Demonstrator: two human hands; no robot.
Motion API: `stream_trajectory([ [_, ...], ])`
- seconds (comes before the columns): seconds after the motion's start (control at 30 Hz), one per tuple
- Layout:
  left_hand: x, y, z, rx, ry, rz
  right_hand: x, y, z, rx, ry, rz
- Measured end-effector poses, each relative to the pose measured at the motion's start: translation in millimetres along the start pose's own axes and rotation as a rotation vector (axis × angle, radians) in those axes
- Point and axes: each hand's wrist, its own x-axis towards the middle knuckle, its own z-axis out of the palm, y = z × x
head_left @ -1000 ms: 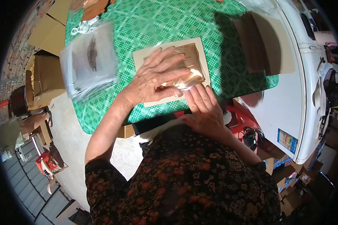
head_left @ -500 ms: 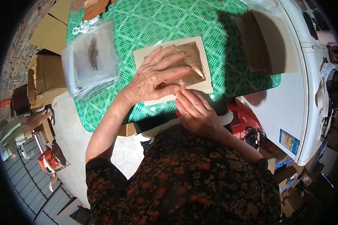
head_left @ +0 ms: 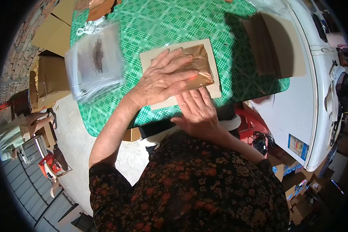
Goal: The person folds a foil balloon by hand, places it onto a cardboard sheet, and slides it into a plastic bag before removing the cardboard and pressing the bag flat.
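Foil packet [head_left: 205, 71] lies partly under the spread left hand [head_left: 154, 82] and just beyond the right hand [head_left: 199, 115], fingers extended, its long axis, I judge, running crosswise.

- Two hands: left hand [head_left: 156, 83], right hand [head_left: 199, 118]
- One gold packet [head_left: 204, 69], partly under the left fingers
- One pale board [head_left: 147, 58] beneath that packet
- One pile of clear bags [head_left: 81, 60], left of all fingers
- One cardboard pile [head_left: 288, 48], right of the fingers
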Motion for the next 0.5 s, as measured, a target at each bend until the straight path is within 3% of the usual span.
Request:
stream_trajectory([
  [0.2, -0.5, -2.7, 7.5, 0.125, 0.047, 0.064, -15.9, 5.3, -8.5, 0.041, -0.169, 0.036],
  [0.5, 0.1, -2.1, 7.8, 0.136, 0.053, 0.067, -13.8, 7.6, -9.7, 0.049, -0.177, 0.031],
])
